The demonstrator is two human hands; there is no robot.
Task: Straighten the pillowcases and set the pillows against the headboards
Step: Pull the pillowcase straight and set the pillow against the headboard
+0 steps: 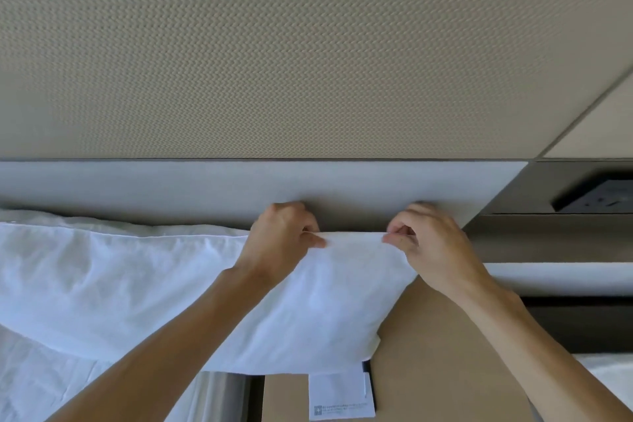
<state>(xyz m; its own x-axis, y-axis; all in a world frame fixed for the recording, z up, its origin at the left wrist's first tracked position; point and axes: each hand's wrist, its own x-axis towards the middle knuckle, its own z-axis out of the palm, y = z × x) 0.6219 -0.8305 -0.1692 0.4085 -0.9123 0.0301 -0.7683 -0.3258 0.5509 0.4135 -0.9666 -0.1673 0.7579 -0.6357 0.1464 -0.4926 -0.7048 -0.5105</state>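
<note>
- The pillow [171, 284] in its white pillowcase lies along the head end of the bed, its long top edge close under the headboard [205, 188]. Its right end reaches past the bed's right edge and hangs over the brown bedside surface [445, 353].
- Both hands hold that overhanging end by its top edge. The left hand [284, 233] has its fingers [310, 228] curled over the hem, thumb pressed on the front of the cloth. The right hand [431, 243] pinches the outer corner between thumb and curled fingers.
- Between the two grips the hem runs as a taut, nearly straight line. I judge the hands are set apart like this to pull slack fabric flat, so the loose end squares up.
- Holding the top edge and not the body of the pillow makes sense: the filling stays resting on the bed while only the case is tensioned.
- The rest of the case, toward the left, looks soft and lightly wrinkled, so straightening is probably not finished.
- The pillow is near the headboard but lies flat; whether it touches the panel I cannot tell.
- Below the pillow's end a white printed card [339, 397] lies on the brown surface.
- At far right a dark socket panel [603, 199] sits in the wall unit. Above the headboard is a woven-textured wall [274, 44].
- A white sheet [41, 373] covers the mattress at lower left.
</note>
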